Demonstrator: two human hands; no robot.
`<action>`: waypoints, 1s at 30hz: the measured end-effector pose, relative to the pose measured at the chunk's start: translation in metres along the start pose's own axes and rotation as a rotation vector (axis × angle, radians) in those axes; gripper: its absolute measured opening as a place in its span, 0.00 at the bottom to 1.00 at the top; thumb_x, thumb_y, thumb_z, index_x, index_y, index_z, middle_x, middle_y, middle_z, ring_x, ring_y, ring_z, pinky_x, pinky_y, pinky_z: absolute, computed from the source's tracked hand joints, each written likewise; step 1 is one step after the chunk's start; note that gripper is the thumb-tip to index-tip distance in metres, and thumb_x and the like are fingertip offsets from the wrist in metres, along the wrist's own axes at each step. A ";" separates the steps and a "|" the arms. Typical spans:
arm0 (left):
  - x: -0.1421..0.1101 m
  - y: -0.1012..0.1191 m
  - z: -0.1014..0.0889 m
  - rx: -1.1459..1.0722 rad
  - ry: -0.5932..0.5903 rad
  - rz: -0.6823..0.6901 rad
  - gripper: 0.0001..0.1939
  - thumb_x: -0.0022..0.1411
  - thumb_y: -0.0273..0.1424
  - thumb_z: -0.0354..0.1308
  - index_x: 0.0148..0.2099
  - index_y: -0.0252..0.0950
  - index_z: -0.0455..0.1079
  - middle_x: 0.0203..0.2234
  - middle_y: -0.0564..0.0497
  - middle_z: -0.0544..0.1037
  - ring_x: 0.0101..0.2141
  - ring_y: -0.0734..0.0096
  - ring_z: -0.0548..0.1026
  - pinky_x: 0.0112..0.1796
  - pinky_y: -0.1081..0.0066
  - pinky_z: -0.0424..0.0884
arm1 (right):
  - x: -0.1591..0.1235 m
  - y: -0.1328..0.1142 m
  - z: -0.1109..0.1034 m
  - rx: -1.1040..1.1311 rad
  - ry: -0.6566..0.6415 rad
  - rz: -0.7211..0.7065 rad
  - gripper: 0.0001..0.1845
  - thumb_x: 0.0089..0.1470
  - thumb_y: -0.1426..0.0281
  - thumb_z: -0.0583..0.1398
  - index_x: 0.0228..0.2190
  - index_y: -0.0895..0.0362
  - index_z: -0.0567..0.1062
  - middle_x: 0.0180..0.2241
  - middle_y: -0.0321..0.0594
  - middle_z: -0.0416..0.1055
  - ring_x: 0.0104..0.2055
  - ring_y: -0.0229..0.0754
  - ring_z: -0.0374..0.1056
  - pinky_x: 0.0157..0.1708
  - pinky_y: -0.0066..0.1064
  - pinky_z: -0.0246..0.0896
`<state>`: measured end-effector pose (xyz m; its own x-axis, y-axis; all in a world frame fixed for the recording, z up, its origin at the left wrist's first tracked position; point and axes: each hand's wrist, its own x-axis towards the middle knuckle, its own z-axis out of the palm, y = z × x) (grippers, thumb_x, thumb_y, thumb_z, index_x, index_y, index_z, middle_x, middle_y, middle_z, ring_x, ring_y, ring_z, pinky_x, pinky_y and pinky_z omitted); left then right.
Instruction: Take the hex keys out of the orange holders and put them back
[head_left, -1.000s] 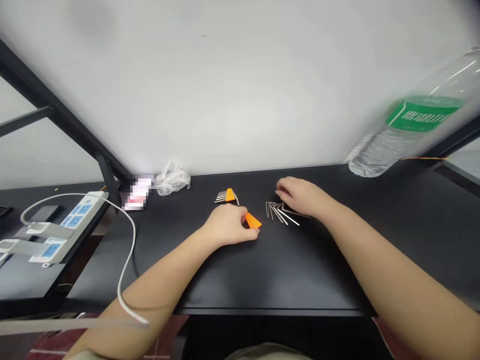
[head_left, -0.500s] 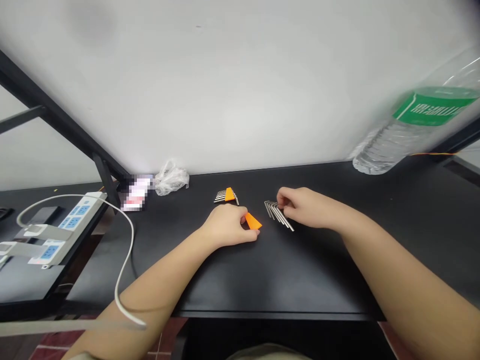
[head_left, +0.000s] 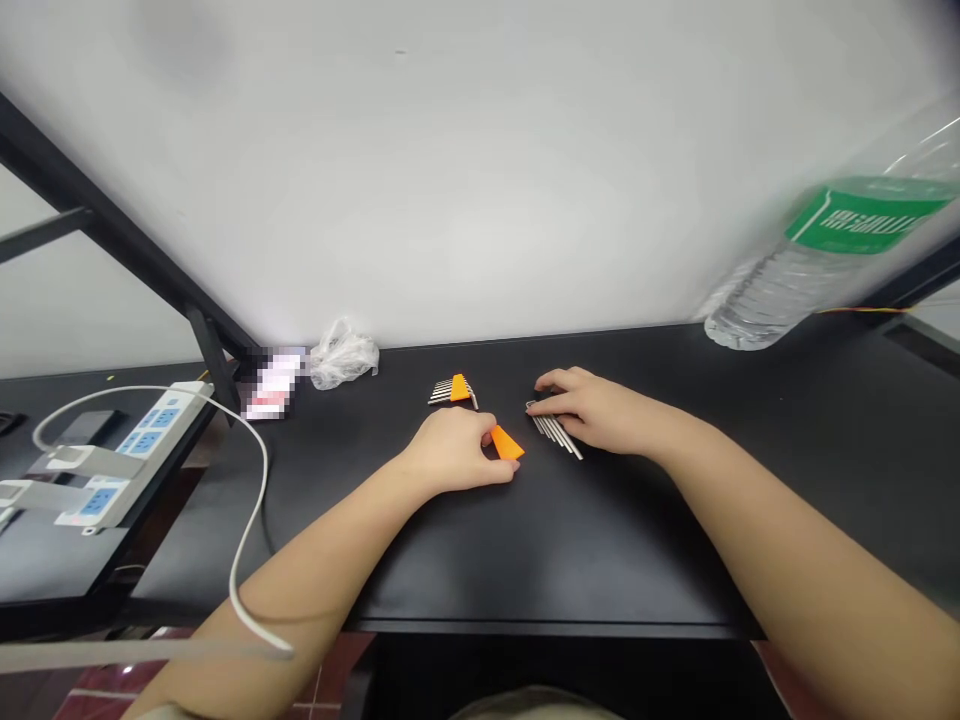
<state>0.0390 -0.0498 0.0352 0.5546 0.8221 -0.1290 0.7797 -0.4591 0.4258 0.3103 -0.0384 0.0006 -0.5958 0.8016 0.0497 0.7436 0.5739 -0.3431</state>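
Observation:
My left hand [head_left: 455, 450] rests on the black table [head_left: 570, 540], its fingers closed on an empty orange wedge-shaped holder [head_left: 508, 443]. Just right of it lies a bunch of loose silver hex keys [head_left: 556, 431]. My right hand [head_left: 596, 414] lies on their bent ends, fingers curled over the keys and pressing them together. Behind my left hand sits a second orange holder with hex keys in it [head_left: 453, 390].
A clear water bottle with a green label [head_left: 832, 255] stands at the back right. A crumpled plastic bag [head_left: 343, 357] and a small blurred packet [head_left: 273, 384] lie at the back left. A white power strip [head_left: 105, 462] with its cable [head_left: 251, 520] lies on the left shelf.
My right hand has slid left and gathered the spread hex keys into a tighter bunch nearer the orange holder. My left hand has stayed still.

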 end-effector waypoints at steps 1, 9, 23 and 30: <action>0.000 0.000 0.000 0.001 0.000 0.003 0.19 0.51 0.48 0.64 0.26 0.39 0.64 0.21 0.55 0.73 0.23 0.70 0.69 0.24 0.68 0.54 | 0.001 0.000 0.000 -0.001 -0.001 -0.003 0.27 0.58 0.76 0.56 0.54 0.44 0.79 0.60 0.41 0.68 0.60 0.53 0.64 0.56 0.46 0.65; 0.000 0.001 -0.001 -0.005 -0.012 0.007 0.19 0.51 0.47 0.64 0.27 0.39 0.63 0.22 0.55 0.74 0.24 0.70 0.69 0.24 0.69 0.54 | 0.004 -0.009 0.003 0.000 0.020 0.127 0.22 0.59 0.72 0.57 0.54 0.51 0.77 0.50 0.47 0.71 0.41 0.46 0.72 0.44 0.37 0.69; 0.002 -0.009 -0.011 0.109 0.065 0.034 0.13 0.57 0.43 0.60 0.31 0.39 0.67 0.25 0.54 0.75 0.27 0.68 0.70 0.26 0.69 0.58 | -0.003 -0.028 -0.007 -0.133 0.001 0.043 0.10 0.60 0.73 0.58 0.39 0.52 0.79 0.41 0.42 0.68 0.34 0.41 0.68 0.34 0.32 0.62; 0.001 -0.011 -0.009 0.119 0.096 0.066 0.11 0.57 0.40 0.59 0.31 0.39 0.66 0.27 0.54 0.75 0.27 0.69 0.70 0.26 0.70 0.57 | 0.001 -0.033 -0.008 -0.265 0.023 -0.012 0.10 0.61 0.74 0.57 0.30 0.55 0.77 0.36 0.43 0.70 0.34 0.43 0.67 0.37 0.34 0.60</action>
<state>0.0285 -0.0405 0.0388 0.5801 0.8144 -0.0155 0.7743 -0.5454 0.3210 0.2873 -0.0548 0.0195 -0.6004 0.7962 0.0751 0.7917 0.6050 -0.0844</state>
